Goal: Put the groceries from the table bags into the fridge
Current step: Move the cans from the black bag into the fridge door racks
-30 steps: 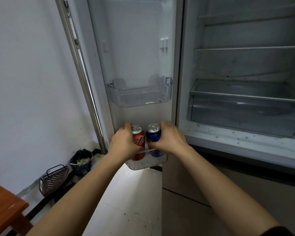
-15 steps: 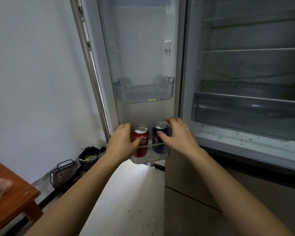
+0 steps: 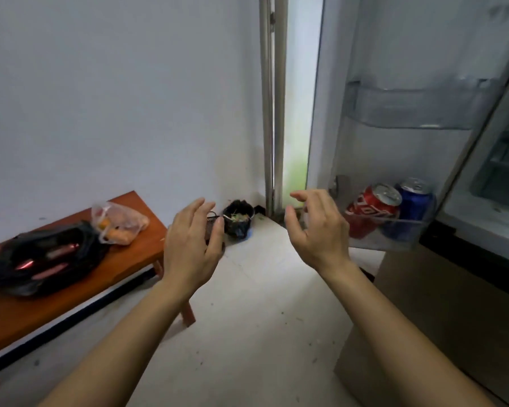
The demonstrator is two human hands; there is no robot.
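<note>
A red can (image 3: 370, 208) and a blue can (image 3: 412, 205) stand side by side in the lower door bin (image 3: 394, 243) of the open fridge door (image 3: 394, 54) at right. My left hand (image 3: 191, 242) and my right hand (image 3: 318, 227) float in mid-air, both empty with fingers spread, left of the cans and not touching them. On the orange-brown table (image 3: 124, 262) at left lie a black bag (image 3: 41, 257) holding reddish packets and a clear bag (image 3: 121, 221) with orange items.
A small black bin (image 3: 237, 218) with scraps sits on the floor in the corner, beside a dark wire rack partly hidden by my left hand. An upper door bin (image 3: 417, 107) holds nothing visible. Pale tiled floor (image 3: 247, 333) lies between table and fridge.
Both hands have let go of the cans and drawn back. The view has swung left, bringing the table and its bags into sight.
</note>
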